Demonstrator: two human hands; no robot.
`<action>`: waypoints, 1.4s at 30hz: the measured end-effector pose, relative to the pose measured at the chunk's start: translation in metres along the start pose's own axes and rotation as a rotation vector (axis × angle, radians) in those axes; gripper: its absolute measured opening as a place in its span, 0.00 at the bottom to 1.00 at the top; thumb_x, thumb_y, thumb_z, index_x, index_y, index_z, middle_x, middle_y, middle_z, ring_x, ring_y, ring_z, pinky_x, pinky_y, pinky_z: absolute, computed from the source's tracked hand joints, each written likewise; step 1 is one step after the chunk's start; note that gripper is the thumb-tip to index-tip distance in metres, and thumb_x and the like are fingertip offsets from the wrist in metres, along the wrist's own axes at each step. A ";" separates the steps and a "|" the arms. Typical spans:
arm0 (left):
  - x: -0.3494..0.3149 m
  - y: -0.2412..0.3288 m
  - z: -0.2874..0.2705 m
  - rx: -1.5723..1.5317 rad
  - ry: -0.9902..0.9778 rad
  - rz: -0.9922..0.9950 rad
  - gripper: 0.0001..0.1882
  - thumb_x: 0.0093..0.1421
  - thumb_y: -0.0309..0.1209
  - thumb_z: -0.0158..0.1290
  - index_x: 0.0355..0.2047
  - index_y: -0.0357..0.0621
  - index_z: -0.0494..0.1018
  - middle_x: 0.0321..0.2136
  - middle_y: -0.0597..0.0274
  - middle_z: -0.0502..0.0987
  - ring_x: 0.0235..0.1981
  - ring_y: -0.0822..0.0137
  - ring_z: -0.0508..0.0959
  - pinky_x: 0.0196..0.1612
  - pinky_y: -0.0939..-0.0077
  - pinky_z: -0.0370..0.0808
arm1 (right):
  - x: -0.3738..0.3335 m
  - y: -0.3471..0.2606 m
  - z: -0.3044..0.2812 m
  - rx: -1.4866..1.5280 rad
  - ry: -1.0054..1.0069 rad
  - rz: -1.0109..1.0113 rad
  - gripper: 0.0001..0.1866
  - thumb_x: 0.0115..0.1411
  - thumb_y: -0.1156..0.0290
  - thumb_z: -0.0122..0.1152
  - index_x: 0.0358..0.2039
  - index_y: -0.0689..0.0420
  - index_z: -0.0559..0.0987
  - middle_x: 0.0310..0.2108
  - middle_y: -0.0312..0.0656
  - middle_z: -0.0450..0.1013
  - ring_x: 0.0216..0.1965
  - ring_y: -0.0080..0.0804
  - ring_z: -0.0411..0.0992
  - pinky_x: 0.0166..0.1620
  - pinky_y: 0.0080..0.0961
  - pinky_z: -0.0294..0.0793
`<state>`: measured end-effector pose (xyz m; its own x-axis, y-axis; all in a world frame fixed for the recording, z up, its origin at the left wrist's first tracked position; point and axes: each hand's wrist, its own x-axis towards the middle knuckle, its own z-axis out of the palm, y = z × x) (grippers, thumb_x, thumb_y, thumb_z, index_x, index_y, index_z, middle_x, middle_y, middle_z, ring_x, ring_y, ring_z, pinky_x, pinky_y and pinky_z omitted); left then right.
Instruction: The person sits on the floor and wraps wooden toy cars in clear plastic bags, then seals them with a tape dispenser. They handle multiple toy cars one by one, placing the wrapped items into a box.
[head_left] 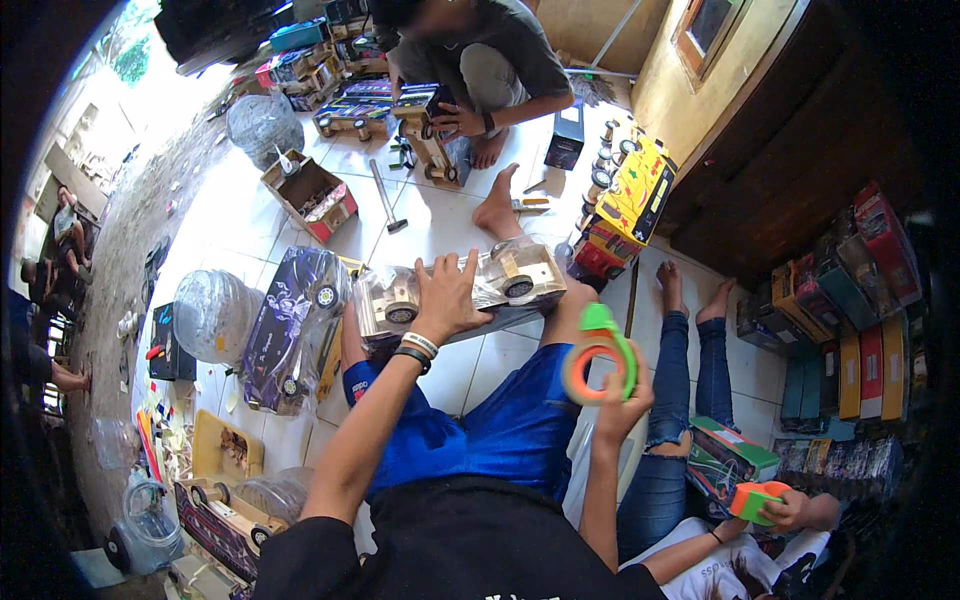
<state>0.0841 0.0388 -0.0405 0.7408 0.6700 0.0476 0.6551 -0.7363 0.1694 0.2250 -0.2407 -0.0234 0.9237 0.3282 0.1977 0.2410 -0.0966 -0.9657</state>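
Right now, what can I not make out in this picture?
- Head view: part of the toy truck, covered by the left hand.
- Head view: print on the black shirt, cut off by the lower edge.
- Head view: exact contents of the open box, too small.

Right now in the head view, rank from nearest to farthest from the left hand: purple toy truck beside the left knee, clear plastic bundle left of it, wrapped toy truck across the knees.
1. Wrapped toy truck, under the left hand.
2. Purple toy truck, beside the left knee.
3. Clear plastic bundle, farther left, past that truck.
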 end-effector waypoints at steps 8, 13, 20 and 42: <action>0.004 -0.004 -0.006 0.206 -0.205 0.066 0.70 0.38 0.51 0.79 0.77 0.43 0.53 0.62 0.43 0.69 0.65 0.42 0.69 0.65 0.25 0.62 | 0.022 0.221 -0.038 0.428 0.413 0.853 0.22 0.56 0.80 0.53 0.51 0.62 0.81 0.47 0.48 0.79 0.43 0.42 0.81 0.48 0.37 0.85; 0.012 -0.022 -0.011 -0.120 -0.189 0.059 0.68 0.38 0.61 0.75 0.74 0.40 0.57 0.58 0.40 0.72 0.62 0.41 0.71 0.59 0.34 0.66 | -0.016 0.299 -0.024 0.655 0.080 0.816 0.24 0.59 0.78 0.64 0.58 0.59 0.76 0.46 0.47 0.80 0.43 0.42 0.81 0.46 0.38 0.86; -0.014 -0.031 -0.044 -0.129 0.069 0.088 0.58 0.33 0.65 0.74 0.59 0.41 0.70 0.45 0.50 0.74 0.51 0.49 0.75 0.51 0.53 0.67 | -0.026 0.257 -0.010 0.187 0.245 0.918 0.36 0.63 0.66 0.68 0.68 0.64 0.67 0.60 0.53 0.73 0.55 0.45 0.76 0.57 0.42 0.79; -0.182 0.073 -0.100 -1.234 0.404 0.117 0.44 0.73 0.53 0.45 0.74 0.25 0.54 0.73 0.31 0.60 0.76 0.41 0.60 0.76 0.58 0.56 | -0.014 -0.074 0.062 0.323 -0.381 0.007 0.23 0.79 0.57 0.50 0.62 0.64 0.73 0.53 0.48 0.75 0.57 0.34 0.72 0.60 0.30 0.69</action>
<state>-0.0179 -0.1277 0.0612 0.5455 0.7479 0.3784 -0.1381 -0.3651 0.9207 0.1755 -0.1802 0.0351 0.7359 0.6544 0.1737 0.0747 0.1765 -0.9815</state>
